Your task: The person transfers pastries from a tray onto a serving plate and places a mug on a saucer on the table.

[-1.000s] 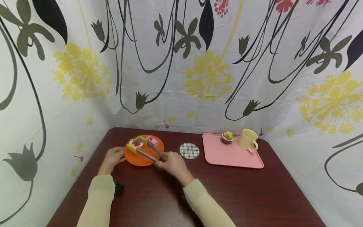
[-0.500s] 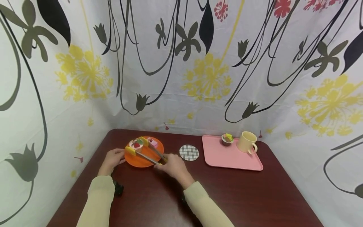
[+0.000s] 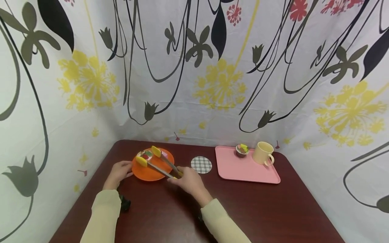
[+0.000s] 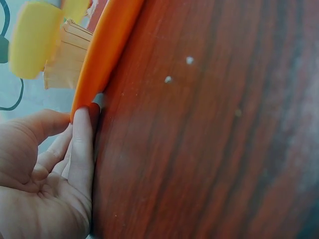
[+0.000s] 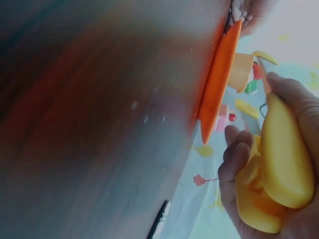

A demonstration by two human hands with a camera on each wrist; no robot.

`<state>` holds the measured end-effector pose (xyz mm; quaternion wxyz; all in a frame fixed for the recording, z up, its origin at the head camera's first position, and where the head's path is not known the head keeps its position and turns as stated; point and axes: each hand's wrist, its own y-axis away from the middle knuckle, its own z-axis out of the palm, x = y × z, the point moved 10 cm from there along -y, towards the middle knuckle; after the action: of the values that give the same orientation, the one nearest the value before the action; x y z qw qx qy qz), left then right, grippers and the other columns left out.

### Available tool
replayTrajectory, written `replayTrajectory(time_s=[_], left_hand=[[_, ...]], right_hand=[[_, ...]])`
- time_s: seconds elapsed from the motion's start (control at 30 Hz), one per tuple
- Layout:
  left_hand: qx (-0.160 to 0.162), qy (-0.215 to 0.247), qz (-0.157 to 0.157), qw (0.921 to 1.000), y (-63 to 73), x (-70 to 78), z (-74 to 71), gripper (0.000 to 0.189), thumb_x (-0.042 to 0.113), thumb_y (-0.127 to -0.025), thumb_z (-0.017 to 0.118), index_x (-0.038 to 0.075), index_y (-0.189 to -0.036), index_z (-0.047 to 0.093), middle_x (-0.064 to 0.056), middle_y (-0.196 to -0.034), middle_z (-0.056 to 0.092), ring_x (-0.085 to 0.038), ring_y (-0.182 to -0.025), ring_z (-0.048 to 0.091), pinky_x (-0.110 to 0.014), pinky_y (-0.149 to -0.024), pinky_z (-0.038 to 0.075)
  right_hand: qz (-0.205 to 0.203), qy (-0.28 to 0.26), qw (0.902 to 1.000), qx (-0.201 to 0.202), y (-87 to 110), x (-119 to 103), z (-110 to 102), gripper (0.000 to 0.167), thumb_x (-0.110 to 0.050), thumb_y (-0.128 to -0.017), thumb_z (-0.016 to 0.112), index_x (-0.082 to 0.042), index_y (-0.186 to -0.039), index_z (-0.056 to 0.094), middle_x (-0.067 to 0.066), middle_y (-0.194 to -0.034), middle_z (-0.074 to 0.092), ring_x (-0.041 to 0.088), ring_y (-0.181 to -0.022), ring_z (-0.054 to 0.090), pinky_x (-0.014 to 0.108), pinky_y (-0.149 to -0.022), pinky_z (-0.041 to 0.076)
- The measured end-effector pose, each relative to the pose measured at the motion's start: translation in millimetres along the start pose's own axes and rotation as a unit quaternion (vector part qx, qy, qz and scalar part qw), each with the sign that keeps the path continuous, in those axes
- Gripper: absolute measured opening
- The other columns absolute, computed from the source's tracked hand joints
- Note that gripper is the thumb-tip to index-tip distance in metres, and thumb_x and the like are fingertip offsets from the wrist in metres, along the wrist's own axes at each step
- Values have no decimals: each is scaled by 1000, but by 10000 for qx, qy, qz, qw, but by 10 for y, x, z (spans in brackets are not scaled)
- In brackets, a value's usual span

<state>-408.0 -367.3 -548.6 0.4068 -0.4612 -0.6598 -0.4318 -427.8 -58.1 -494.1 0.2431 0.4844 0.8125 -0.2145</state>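
My left hand (image 3: 119, 172) pinches the near-left rim of an orange plate (image 3: 146, 174); in the left wrist view its thumb lies above the rim and fingers below. A toy cupcake (image 5: 240, 73) in a tan cup, topped with strawberry and green, stands on the plate. Beside it sits a small pink toy cake (image 5: 222, 119), mostly hidden by the tongs in the head view. My right hand (image 3: 189, 182) grips the yellow handles of metal tongs (image 3: 158, 169). Their yellow tips are spread apart above the plate, with nothing held between them.
A round checked coaster (image 3: 201, 165) lies right of the plate. Further right, a pink tray (image 3: 231, 170) carries a small topped cupcake (image 3: 241, 151) and a cream mug (image 3: 263, 153). A patterned curtain (image 3: 182, 84) hangs behind the dark wooden table (image 3: 164, 216).
The tong tips, earlier on either side of the cupcake, have risen off it and come slightly towards me. The cupcake stays on the plate. My left hand keeps its hold on the rim.
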Motion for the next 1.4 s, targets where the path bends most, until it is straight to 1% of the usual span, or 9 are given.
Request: replayTrajectory(time_s=[0.1,0.23,0.33,0.5,0.77,0.93,1.1,1.2,1.4], left_hand=[[-2,-2,0,10000,-11,10,13,57,28,-117,46,-11,-158,42,-35,-159,46,-44,-142,55,-37,-107,62],[39,-46,11,10000,-47,26,21,55,25,-117,46,-12,-157,42,-35,-158,47,-44,-141,57,-32,-102,64],[62,-49,-7,10000,-72,41,33,56,26,-117,47,-12,-158,42,-35,-158,47,-44,-141,57,-33,-102,63],[75,-55,-2,10000,-92,56,57,56,28,-116,48,-11,-157,43,-34,-157,48,-44,-140,58,-32,-102,63],[18,-2,-21,10000,-67,23,53,59,30,-117,47,-11,-159,40,-35,-159,46,-43,-140,57,-30,-99,64],[-8,-118,-52,9999,-29,-41,44,61,31,-117,45,-12,-159,38,-36,-159,46,-44,-140,56,-29,-98,64],[27,-123,2,9999,-21,-42,42,61,31,-117,46,-12,-159,39,-36,-158,46,-44,-139,57,-27,-96,65],[65,-123,24,9999,-24,-35,46,60,30,-117,46,-12,-159,39,-36,-158,46,-43,-139,57,-25,-94,65],[114,-153,28,9998,-14,-23,52,59,29,-117,46,-12,-158,39,-36,-157,47,-43,-137,58,-24,-93,65]], right_hand=[[-66,-118,9999,71,32,51,-56,57,-61,-88,83,-18,-124,78,-9,-85,69,13,-71,60,29,-64,51],[-109,-162,9996,179,61,97,-161,62,-63,-89,82,-21,-133,76,-7,-97,74,12,-77,61,28,-67,53],[-44,-142,9996,230,80,155,-235,68,-64,-89,81,-20,-140,73,-6,-106,76,12,-83,62,29,-73,55],[46,-34,9994,344,119,242,-323,66,-63,-89,81,-20,-140,74,-6,-103,74,13,-85,62,31,-76,55],[11,389,9969,684,211,280,-435,54,-58,-90,82,-27,-134,78,-8,-99,76,11,-79,60,31,-67,52],[20,208,9969,764,307,319,-477,51,-59,-91,81,-28,-131,80,-10,-99,76,9,-80,61,30,-68,52],[57,-122,9966,809,416,409,-589,52,-58,-93,80,-26,-133,79,-9,-102,78,9,-82,63,31,-72,55],[81,-160,9960,872,475,517,-677,52,-58,-93,80,-26,-134,78,-9,-104,79,8,-83,64,31,-74,56],[408,-311,9945,910,613,820,-853,54,-57,-92,81,-21,-133,79,-7,-98,77,9,-77,61,26,-66,52]])
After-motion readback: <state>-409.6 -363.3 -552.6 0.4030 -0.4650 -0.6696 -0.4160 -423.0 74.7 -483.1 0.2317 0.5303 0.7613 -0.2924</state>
